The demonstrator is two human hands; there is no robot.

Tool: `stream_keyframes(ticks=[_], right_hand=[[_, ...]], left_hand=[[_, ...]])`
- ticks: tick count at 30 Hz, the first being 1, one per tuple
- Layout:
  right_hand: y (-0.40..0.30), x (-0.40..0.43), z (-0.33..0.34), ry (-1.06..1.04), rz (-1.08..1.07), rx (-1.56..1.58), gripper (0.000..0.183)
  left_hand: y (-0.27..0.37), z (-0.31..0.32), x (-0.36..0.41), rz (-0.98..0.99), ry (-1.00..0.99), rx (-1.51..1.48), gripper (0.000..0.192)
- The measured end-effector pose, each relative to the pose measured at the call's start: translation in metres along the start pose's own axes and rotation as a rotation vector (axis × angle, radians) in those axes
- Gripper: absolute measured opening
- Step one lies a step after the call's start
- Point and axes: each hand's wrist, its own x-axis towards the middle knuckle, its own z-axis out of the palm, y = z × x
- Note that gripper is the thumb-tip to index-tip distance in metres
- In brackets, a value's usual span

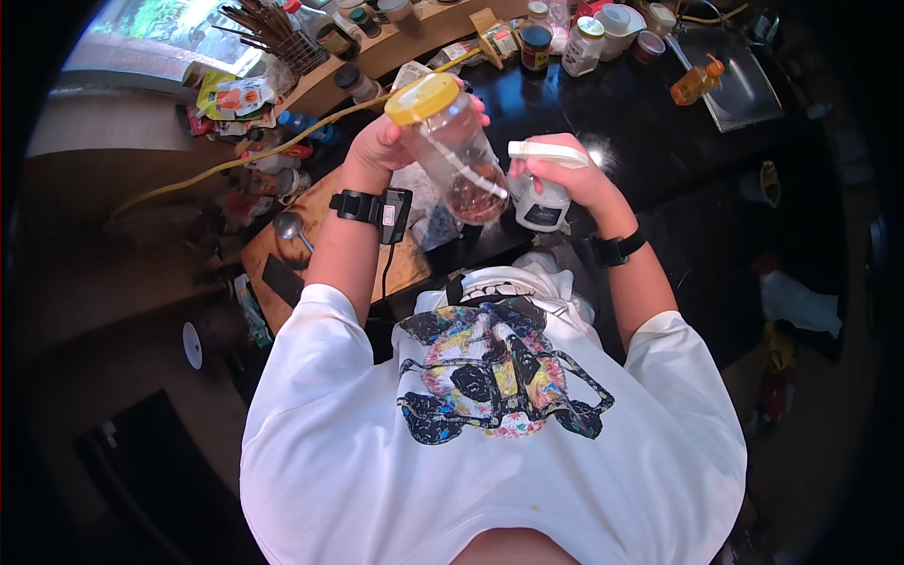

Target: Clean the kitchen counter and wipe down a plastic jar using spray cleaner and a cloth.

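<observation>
My left hand (381,145) grips a clear plastic jar (452,152) with a yellow screw lid (422,99). The jar is tilted, its lid towards the upper left. Some reddish-brown contents lie at its bottom, and a white strip shows along its side. In my right hand (565,169) is a spray bottle (542,206) with a white trigger head (547,152) and a dark label. The bottle is held close beside the jar's lower end. Fingers behind both containers are partly hidden.
A wooden board (413,265) lies below my left forearm, with a metal spoon (289,227) by its left edge. Jars and bottles (537,46) line the back of the black counter (635,141). A sink (741,85) and an orange pump bottle (697,81) are at right. A yellow hose (233,166) runs across the left.
</observation>
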Motion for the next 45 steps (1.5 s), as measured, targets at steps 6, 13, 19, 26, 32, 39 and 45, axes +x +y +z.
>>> stream_keyframes(ticks=[6, 13, 19, 26, 32, 39, 45], right_hand=[[0.038, -0.002, -0.040, 0.440, -0.115, -0.412, 0.027], [0.115, -0.007, -0.111, 0.928, -0.199, -0.656, 0.035], [0.122, -0.012, -0.135, 1.065, -0.194, -0.522, 0.047], [0.152, -0.052, -0.108, 1.213, 0.033, -0.957, 0.087], [0.213, -0.084, -0.048, 0.506, 0.376, -1.025, 0.043], [0.228, -0.038, -0.036, 0.144, 0.145, -1.301, 0.072], [0.245, -0.018, -0.055, -0.088, 0.332, -1.392, 0.071]], left_hand=[[-0.008, -0.012, -0.021, 0.127, 0.339, 0.081, 0.096], [-0.015, -0.007, -0.060, 0.170, 0.714, 0.157, 0.079], [-0.033, 0.002, -0.087, 0.184, 0.998, 0.339, 0.077], [-0.055, 0.008, -0.109, 0.200, 1.191, 0.397, 0.072], [-0.071, 0.012, -0.134, 0.194, 1.357, 0.394, 0.069], [-0.085, 0.024, -0.158, 0.233, 1.512, 0.321, 0.064], [-0.087, 0.018, -0.157, 0.267, 1.528, 0.148, 0.061]])
